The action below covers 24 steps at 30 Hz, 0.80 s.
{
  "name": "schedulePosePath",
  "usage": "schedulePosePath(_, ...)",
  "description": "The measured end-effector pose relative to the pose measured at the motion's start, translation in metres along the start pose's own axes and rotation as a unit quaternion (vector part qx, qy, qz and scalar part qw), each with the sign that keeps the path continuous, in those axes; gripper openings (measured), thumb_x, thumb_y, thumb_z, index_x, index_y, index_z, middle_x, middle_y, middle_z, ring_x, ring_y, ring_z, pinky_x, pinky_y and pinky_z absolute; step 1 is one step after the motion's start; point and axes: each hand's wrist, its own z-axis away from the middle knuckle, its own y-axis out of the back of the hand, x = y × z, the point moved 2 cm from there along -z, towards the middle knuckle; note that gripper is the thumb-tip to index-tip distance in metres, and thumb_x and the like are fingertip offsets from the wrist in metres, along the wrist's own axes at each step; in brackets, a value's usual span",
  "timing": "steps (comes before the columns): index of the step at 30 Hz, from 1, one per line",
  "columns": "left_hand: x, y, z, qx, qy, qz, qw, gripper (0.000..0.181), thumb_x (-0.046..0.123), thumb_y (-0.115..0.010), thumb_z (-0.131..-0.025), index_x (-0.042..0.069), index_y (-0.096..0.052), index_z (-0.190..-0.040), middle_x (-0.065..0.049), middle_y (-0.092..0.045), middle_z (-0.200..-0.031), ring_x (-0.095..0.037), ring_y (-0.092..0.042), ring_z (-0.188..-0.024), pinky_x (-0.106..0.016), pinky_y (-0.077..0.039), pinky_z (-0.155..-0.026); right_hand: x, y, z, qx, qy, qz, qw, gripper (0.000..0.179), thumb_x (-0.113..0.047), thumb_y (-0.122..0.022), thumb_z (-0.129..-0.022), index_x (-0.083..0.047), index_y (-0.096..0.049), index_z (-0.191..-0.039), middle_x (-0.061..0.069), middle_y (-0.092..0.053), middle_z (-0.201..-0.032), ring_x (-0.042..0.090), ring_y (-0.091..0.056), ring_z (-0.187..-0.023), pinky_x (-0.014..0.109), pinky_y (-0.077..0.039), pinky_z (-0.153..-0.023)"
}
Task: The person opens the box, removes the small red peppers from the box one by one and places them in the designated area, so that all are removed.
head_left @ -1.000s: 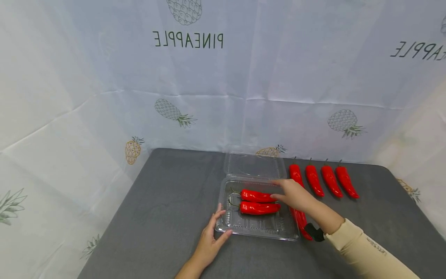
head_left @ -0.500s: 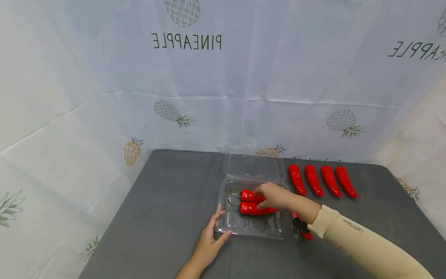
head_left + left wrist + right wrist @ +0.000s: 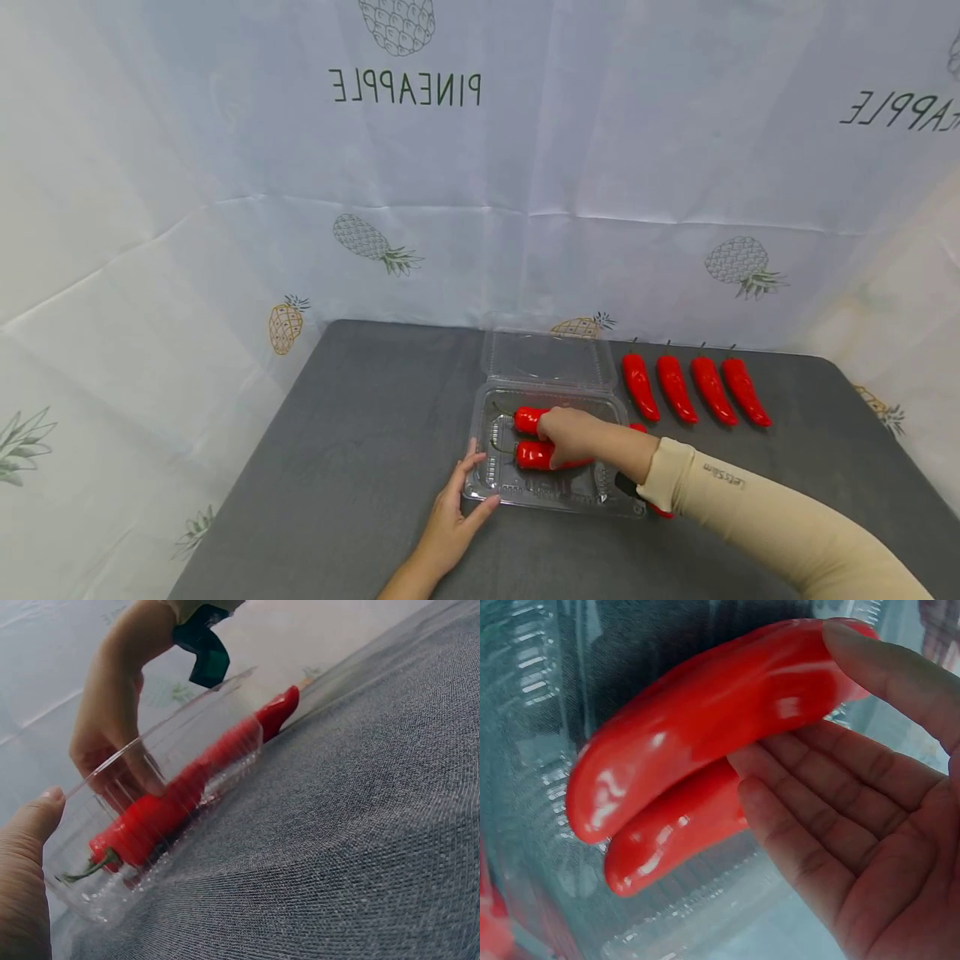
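Two red chili peppers lie side by side in a clear plastic clamshell box [image 3: 525, 497], green stems pointing left. My right hand [image 3: 573, 435] reaches in from the right and pinches the nearer chili pepper [image 3: 534, 456]. In the right wrist view its thumb [image 3: 855, 649] lies along one side of that pepper, and the fingers slip between it and the farther pepper [image 3: 682, 829]. My left hand [image 3: 450, 518] rests at the box's near left corner, thumb at the front rim and other fingers along the left rim, all fairly straight.
The box's transparent lid [image 3: 547, 358] is folded back behind it. Several red peppers [image 3: 708, 387] stand in a row at the back right of the grey table [image 3: 375, 417]. Another pepper [image 3: 660, 511] lies right of the box, mostly under my right forearm. A white pineapple-print cloth [image 3: 600, 167] hangs behind.
My right hand has moved left and down onto the peppers in the box and taken hold of the nearer one, which has shifted slightly toward me. The left hand has stayed put.
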Motion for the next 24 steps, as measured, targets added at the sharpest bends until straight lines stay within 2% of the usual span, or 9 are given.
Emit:
schedulePosePath(3,-0.005,-0.001,0.0,0.001,0.001,-0.004,1.0,0.051,0.003,-0.07,-0.079,-0.009,-0.049,-0.124,-0.028,-0.036,-0.143,-0.037,-0.033,-0.13,-0.004,-0.02,-0.103,-0.001,-0.003,-0.002,-0.004,-0.004,0.006,1.0,0.018,-0.009,-0.082,-0.066,-0.009,-0.064,-0.071,-0.004,-0.053,-0.064,0.012,-0.042,-0.062,0.029,-0.04,-0.061)
schedulePosePath(6,-0.019,-0.004,0.002,0.004,0.01,-0.006,0.9999,0.053,0.003,-0.07,-0.078,-0.005,-0.049,-0.126,-0.025,-0.035,-0.144,-0.034,-0.033,-0.131,-0.004,-0.019,-0.103,-0.003,-0.003,-0.003,-0.009,-0.004,0.006,0.9999,0.019,-0.01,-0.082,-0.067,-0.009,-0.063,-0.069,-0.005,-0.05,-0.062,0.012,-0.04,-0.061,0.028,-0.038,-0.059)
schedulePosePath(9,-0.032,-0.006,0.003,0.003,0.018,-0.001,0.9998,0.055,0.006,-0.071,-0.079,0.001,-0.049,-0.128,-0.019,-0.034,-0.147,-0.031,-0.032,-0.134,-0.004,-0.019,-0.104,-0.005,-0.004,-0.002,-0.014,-0.011,0.003,0.9998,0.018,-0.01,-0.082,-0.067,-0.009,-0.065,-0.071,-0.005,-0.051,-0.062,0.012,-0.041,-0.06,0.027,-0.04,-0.059)
schedulePosePath(13,-0.036,-0.006,0.004,-0.004,0.027,0.013,0.9995,0.055,0.011,-0.071,-0.08,0.008,-0.048,-0.13,-0.015,-0.033,-0.149,-0.028,-0.031,-0.136,-0.005,-0.02,-0.104,-0.006,-0.008,-0.001,-0.01,-0.017,0.013,0.9997,0.018,-0.01,-0.082,-0.065,-0.011,-0.067,-0.074,-0.006,-0.054,-0.062,0.011,-0.044,-0.062,0.028,-0.044,-0.062)
schedulePosePath(18,-0.032,-0.006,0.003,-0.004,0.036,0.006,0.9993,0.055,0.008,-0.071,-0.08,0.005,-0.048,-0.13,-0.018,-0.033,-0.148,-0.031,-0.03,-0.135,-0.004,-0.019,-0.104,-0.007,-0.011,-0.001,-0.001,-0.014,0.024,0.9996,0.023,-0.014,-0.083,-0.065,-0.013,-0.066,-0.081,-0.006,-0.057,-0.066,0.012,-0.047,-0.064,0.029,-0.047,-0.067)
schedulePosePath(24,-0.01,-0.002,0.001,-0.005,0.033,-0.004,0.9994,0.052,0.005,-0.07,-0.08,-0.005,-0.049,-0.126,-0.024,-0.035,-0.145,-0.037,-0.032,-0.132,-0.004,-0.019,-0.102,-0.002,-0.011,0.002,-0.008,0.009,0.0,0.9999,0.028,-0.024,-0.079,-0.072,-0.012,-0.066,-0.094,-0.006,-0.059,-0.078,0.011,-0.049,-0.073,0.03,-0.046,-0.075)
